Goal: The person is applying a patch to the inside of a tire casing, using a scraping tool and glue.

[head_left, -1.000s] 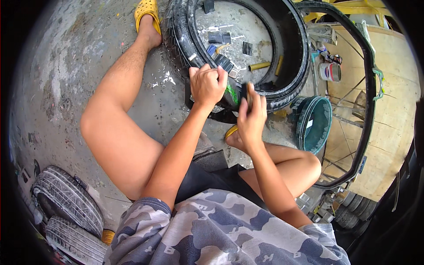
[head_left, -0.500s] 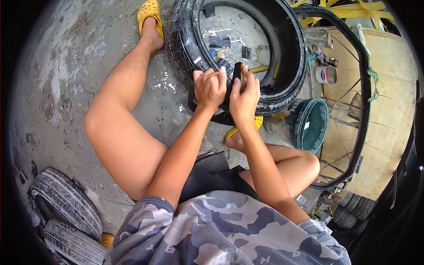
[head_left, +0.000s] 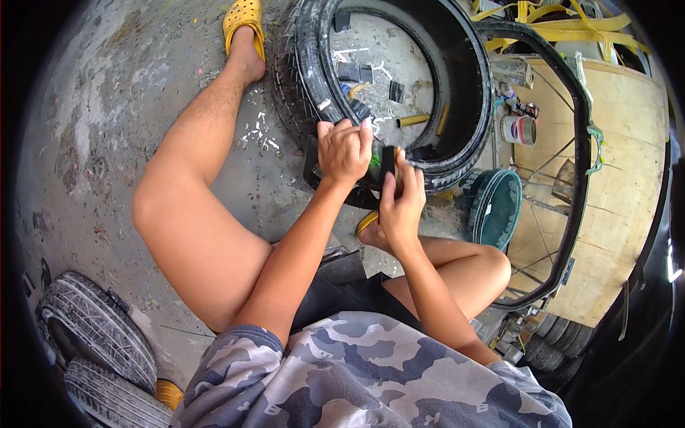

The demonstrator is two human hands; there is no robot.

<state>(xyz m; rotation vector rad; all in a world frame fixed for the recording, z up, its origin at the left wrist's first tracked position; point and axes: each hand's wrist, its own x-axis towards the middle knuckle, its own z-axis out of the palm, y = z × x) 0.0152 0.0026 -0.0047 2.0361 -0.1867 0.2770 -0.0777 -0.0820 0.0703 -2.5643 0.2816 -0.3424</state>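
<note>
A large black tire (head_left: 459,78) lies in front of me, with a green mark (head_left: 374,160) on its near rim. My left hand (head_left: 344,150) has its fingers curled over that rim, just left of the mark. My right hand (head_left: 403,203) is closed on a dark block (head_left: 389,161) with a tan part behind it, right of the green mark at the tire's near edge. Small dark pieces (head_left: 354,71) and yellow tubes (head_left: 412,121) lie inside the tire's ring.
A green bucket (head_left: 499,210) and a paint can (head_left: 519,130) stand to the right, beside a black frame (head_left: 581,143) and a plywood board (head_left: 628,200). Yellow straps (head_left: 585,28) lie at top right. Tires (head_left: 93,328) rest at lower left. My feet in yellow clogs (head_left: 244,28) flank the tire.
My right hand with the dark block went forward, away from me, half a second ago and has since come back toward me. My left hand has shifted slightly right.
</note>
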